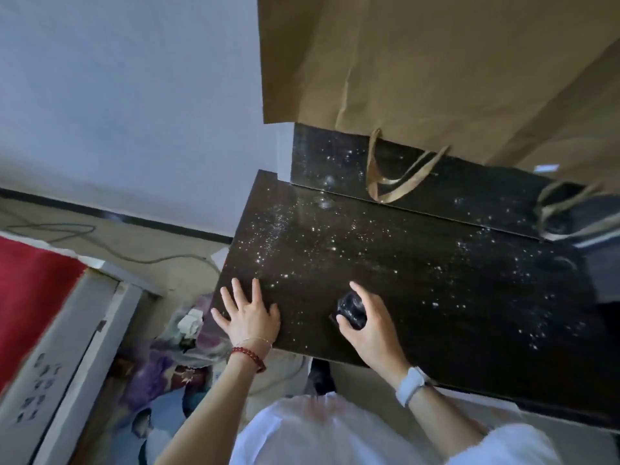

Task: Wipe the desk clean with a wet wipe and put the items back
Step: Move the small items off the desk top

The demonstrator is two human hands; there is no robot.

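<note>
The dark desk top point(419, 263) is sprinkled with white specks and dust, thickest near its left end and along the back. My left hand point(250, 313) lies flat on the desk's near left corner with the fingers spread. My right hand point(369, 325) grips a small dark, shiny wad point(350, 310) and holds it against the desk surface near the front edge. What the wad is cannot be made out. A raised dark back panel point(335, 159) runs behind the top.
A big brown paper bag point(419, 68) with ribbon handles point(396, 182) stands at the back of the desk. A dark object point(600, 229) sits at the right end. Left of the desk, a bag with crumpled paper point(191, 323), a cable point(100, 243) and a white-and-red box point(50, 313) lie on the floor.
</note>
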